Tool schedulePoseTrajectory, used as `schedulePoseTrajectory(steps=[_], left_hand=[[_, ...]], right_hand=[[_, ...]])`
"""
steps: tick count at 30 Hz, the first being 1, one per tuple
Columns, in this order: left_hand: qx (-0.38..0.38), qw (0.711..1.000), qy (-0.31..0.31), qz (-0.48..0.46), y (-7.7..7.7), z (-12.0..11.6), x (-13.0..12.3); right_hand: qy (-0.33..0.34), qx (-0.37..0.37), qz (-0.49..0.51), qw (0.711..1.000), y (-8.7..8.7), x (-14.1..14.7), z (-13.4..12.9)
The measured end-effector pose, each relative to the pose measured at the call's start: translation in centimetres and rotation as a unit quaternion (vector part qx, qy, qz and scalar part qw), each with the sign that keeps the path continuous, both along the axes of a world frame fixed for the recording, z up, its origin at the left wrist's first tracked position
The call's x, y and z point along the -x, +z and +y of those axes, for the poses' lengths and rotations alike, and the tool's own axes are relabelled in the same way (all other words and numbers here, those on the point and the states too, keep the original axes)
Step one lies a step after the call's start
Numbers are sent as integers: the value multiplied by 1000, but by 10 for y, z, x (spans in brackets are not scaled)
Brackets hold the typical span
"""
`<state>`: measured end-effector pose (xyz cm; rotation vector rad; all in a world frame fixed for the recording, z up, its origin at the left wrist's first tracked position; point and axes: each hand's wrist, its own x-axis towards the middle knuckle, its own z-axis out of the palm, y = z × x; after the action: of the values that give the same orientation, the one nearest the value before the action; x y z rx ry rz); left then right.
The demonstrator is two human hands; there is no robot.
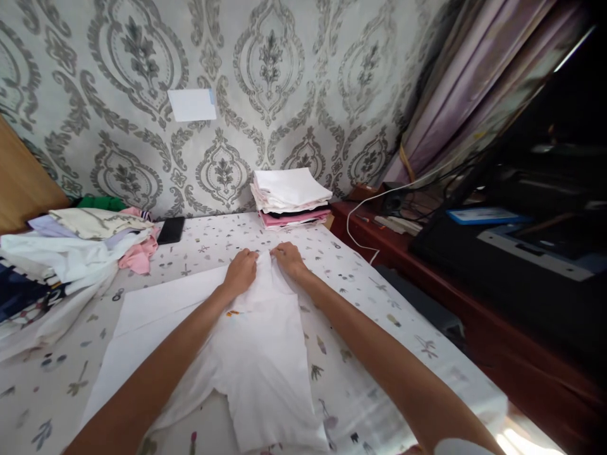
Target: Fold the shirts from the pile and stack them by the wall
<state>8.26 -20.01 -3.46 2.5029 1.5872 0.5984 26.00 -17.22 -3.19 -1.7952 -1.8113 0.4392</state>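
Observation:
A white shirt (265, 354) with a small orange mark lies spread on the patterned cloth, its near end toward me. My left hand (241, 270) is closed on the shirt's far edge, fingers curled down. Just to its right, my right hand (287, 258) pinches the same far edge, with a narrow strip of fabric between the two hands. Under my left forearm, a flat white sheet or board (161, 306) lies beside the shirt and is partly covered by it. Both sets of fingertips are partly hidden.
A folded clothes stack (291, 196) stands against the wall. Loose clothes (80, 253) are heaped at left, beside a black phone (171, 230). The patterned tablecloth (379, 344) ends at right, near a dark red cabinet (497, 360) and a white cable (349, 222).

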Motion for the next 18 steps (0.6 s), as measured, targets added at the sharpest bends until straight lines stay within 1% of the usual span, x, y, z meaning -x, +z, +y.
schedulePoseTrajectory(steps=[4,9,13,18], left_hand=[[1,999,-11,32,4,-8,-2],[-4,996,-16,87,7,-12,-3],[-20,994,-22,106,5,-11,-3],[-19,992,-18,123,5,-12,-4]], right_hand=[[-68,44,12,997,6,14,11],[-115,43,19,992,6,22,11],[-114,18,18,993,1,20,7],[-86,-16,9,996,-5,18,6]])
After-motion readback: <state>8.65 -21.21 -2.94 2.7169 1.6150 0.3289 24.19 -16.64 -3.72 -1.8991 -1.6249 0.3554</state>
